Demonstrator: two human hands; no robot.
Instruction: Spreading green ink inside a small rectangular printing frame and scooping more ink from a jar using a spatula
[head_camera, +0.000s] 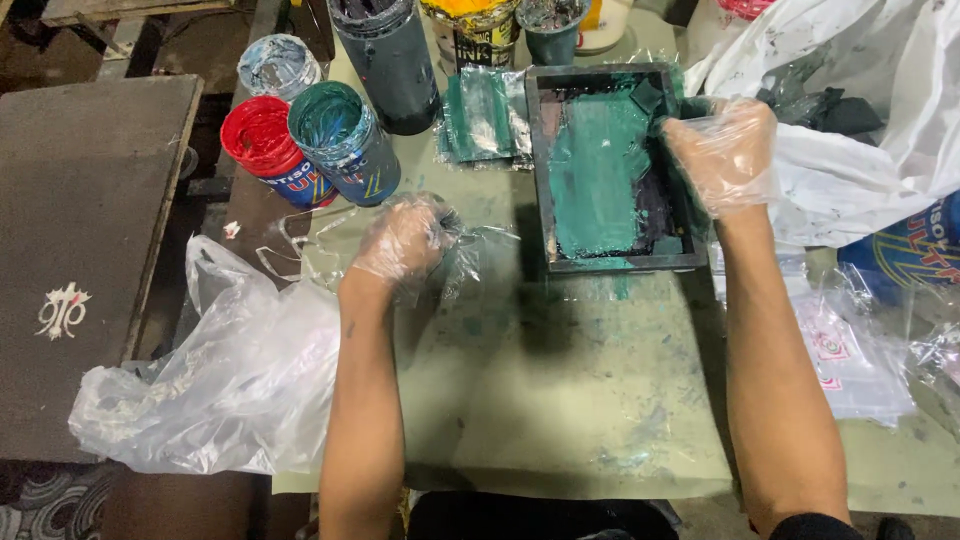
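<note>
A dark rectangular frame smeared with teal ink (610, 170) lies on the stained green table (560, 400); its far right edge is gripped by the plastic-gloved right hand (722, 155), best kept firm and level. The gloved left hand (405, 238) is closed on crumpled clear plastic film (475, 250), just left of the frame. A blue-labelled tub of teal ink (345, 140) and a red-filled tub (265, 145) stand at far left.

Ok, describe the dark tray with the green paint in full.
The tray is a shallow dark rectangle with raised walls, lying flat on the stained table. Green paint is smeared thickly over most of its floor, with dark patches at the right. The gloved right hand grips its upper right rim.
</note>
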